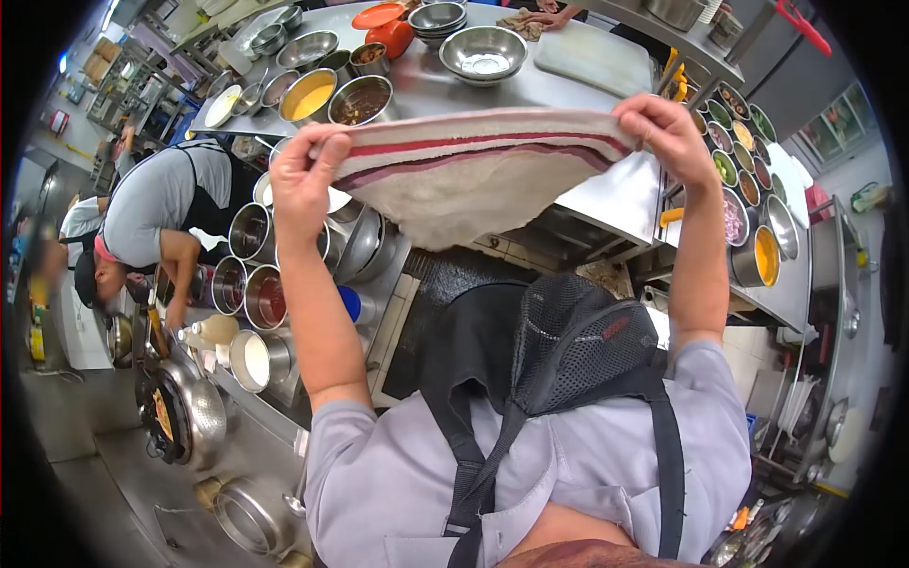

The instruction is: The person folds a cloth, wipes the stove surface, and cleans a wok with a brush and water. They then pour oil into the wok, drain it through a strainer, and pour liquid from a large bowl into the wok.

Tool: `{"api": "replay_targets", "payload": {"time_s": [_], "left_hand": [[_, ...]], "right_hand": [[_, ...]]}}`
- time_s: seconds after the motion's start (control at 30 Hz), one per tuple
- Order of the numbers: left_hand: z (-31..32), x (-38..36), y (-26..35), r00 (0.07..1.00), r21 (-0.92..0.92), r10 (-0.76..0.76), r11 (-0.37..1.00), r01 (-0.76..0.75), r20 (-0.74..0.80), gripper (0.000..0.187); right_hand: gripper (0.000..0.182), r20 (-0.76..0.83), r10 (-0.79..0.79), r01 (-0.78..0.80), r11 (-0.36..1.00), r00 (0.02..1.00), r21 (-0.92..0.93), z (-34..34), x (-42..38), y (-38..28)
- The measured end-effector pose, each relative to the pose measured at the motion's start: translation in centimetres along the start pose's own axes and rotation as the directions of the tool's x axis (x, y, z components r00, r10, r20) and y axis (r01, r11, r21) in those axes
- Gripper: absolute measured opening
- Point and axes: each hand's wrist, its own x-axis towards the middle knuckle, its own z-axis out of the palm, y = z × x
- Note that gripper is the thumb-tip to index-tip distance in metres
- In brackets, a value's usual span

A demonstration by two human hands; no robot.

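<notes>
A whitish kitchen towel [473, 180] with red and purple stripes is stretched between my two hands in front of the steel counter. My left hand [308, 170] pinches its left upper corner, thumb over the edge. At the opposite corner my right hand [663, 133] grips the cloth with closed fingers. The towel's lower part hangs free above the floor gap. Just behind its upper edge stand a pot of dark sauce [362, 100] and a pot of yellow liquid [308, 97].
Steel bowls [483, 54] and a white cutting board [595, 59] lie on the counter. Ingredient tins [741, 134] line the right side. To the left, a co-worker [166, 204] bends over near several pots and a wok [185, 417]. Another person's hand [547, 17] touches a brown cloth at the back.
</notes>
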Motion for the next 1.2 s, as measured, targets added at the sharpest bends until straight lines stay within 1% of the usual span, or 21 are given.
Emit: {"api": "replay_targets", "payload": {"time_s": [0.07, 0.13, 0.17, 0.2, 0.27, 0.3, 0.33, 0.4, 0.43, 0.47, 0.53, 0.6, 0.63, 0.67, 0.73, 0.8, 0.87, 0.93, 0.97, 1.03, 1.2], "left_hand": [[-0.6, 0.8, -0.3, 0.99, -0.011, -0.136, 0.991, 0.137, 0.031, 0.018], [-0.6, 1.4, -0.1, 0.993, 0.046, -0.019, 0.999, 0.014, 0.115, 0.019], [-0.8, 1.5, -0.6, 0.989, -0.069, 0.025, 0.998, -0.016, 0.145, 0.018], [-0.5, 2.1, -0.8, 0.989, -0.069, 0.029, 0.997, -0.019, 0.147, 0.018], [0.4, 2.4, -1.1, 0.99, -0.046, -0.124, 0.991, 0.127, 0.071, 0.017], [1.0, 2.6, -0.3, 0.991, -0.036, -0.086, 0.995, 0.09, 0.102, 0.015], [0.5, 2.9, -0.9, 0.977, -0.09, 0.082, 0.994, -0.065, 0.197, 0.013], [1.5, 3.3, -1.2, 0.965, -0.361, 0.203, 0.923, -0.132, 0.165, 0.014], [2.3, 3.6, -1.2, 0.991, -0.33, 0.113, 0.941, -0.081, 0.078, 0.015], [1.9, 4.0, -1.3, 0.993, 0.013, -0.054, 0.999, 0.053, 0.105, 0.015], [3.6, 4.2, -3.6, 0.985, -0.036, -0.056, 0.997, 0.062, 0.161, 0.015], [3.9, 3.7, -4.2, 0.975, -0.08, -0.065, 0.993, 0.083, 0.21, 0.014], [3.8, 3.7, -3.8, 0.977, -0.007, -0.076, 0.997, 0.079, 0.201, 0.014], [3.7, 3.8, -4.3, 0.977, 0.029, -0.066, 0.998, 0.062, 0.203, 0.014], [3.7, 3.5, -4.7, 0.961, -0.01, -0.116, 0.992, 0.122, 0.25, 0.015], [3.4, 3.3, -6.3, 0.957, 0.036, -0.056, 0.998, 0.047, 0.286, 0.016], [3.2, 2.9, -7.3, 0.938, 0.111, -0.107, 0.991, 0.074, 0.331, 0.016], [2.9, 1.8, -8.1, 0.918, 0.108, -0.141, 0.988, 0.109, 0.37, 0.016], [2.6, 1.5, -8.1, 0.903, 0.144, -0.129, 0.987, 0.075, 0.409, 0.016], [2.1, 0.8, -8.4, 0.866, 0.135, -0.166, 0.984, 0.115, 0.472, 0.014], [2.7, 1.1, -10.6, 0.823, 0.071, -0.115, 0.993, 0.091, 0.556, 0.015]], "right_hand": [[0.023, -0.044, 0.003, -0.016, 0.955, 0.999, -0.297, -0.6, 1.2, -0.6], [0.024, -0.001, -0.009, 0.008, 0.965, 1.0, -0.263, -1.1, 0.0, -2.5], [0.025, 0.042, -0.015, 0.024, 0.974, 0.999, -0.224, -1.5, -0.2, -3.3], [0.025, 0.038, -0.017, 0.025, 0.974, 0.999, -0.224, -2.0, 0.1, -3.6], [0.024, -0.088, -0.029, -0.01, 0.908, 0.996, -0.419, -2.3, -0.1, -3.9], [0.023, -0.082, 0.018, -0.049, 0.919, 0.996, -0.392, -2.2, -0.3, -4.4], [0.023, -0.086, 0.014, -0.047, 0.916, 0.996, -0.398, -2.7, -0.7, -4.4], [0.021, 0.003, -0.163, 0.163, 0.985, 0.987, -0.056, -3.8, -2.3, -3.5], [0.019, -0.088, -0.05, 0.045, 0.997, 0.995, -0.058, -4.2, -2.5, -3.3], [0.017, -0.148, 0.006, -0.037, 0.977, 0.989, -0.211, -4.1, -2.0, -3.3], [0.018, -0.158, 0.101, -0.15, 0.927, 0.982, -0.344, -3.7, -2.1, -2.8], [0.019, -0.162, 0.09, -0.137, 0.941, 0.983, -0.309, -3.7, -3.2, -2.3], [0.019, -0.183, 0.079, -0.128, 0.953, 0.98, -0.275, -3.5, -3.7, -2.1], [0.019, -0.239, 0.135, -0.175, 0.972, 0.962, -0.158, -3.1, -3.9, -1.8], [0.018, -0.269, 0.124, -0.19, 0.953, 0.955, -0.237, -2.2, -4.3, -1.4], [0.017, -0.272, 0.142, -0.232, 0.914, 0.952, -0.334, -0.9, -4.9, -1.4], [0.016, -0.314, 0.242, -0.339, 0.89, 0.918, -0.306, 0.5, -5.8, -1.3], [0.015, -0.338, 0.215, -0.334, 0.876, 0.916, -0.348, 2.5, -6.5, -0.5], [0.015, -0.357, 0.274, -0.401, 0.846, 0.893, -0.353, 3.4, -6.8, -0.8], [0.016, -0.389, 0.343, -0.483, 0.799, 0.855, -0.359, 5.5, -7.3, -1.0], [0.017, -0.474, 0.441, -0.573, 0.8, 0.763, -0.178, 7.8, -9.3, 0.5]]}}
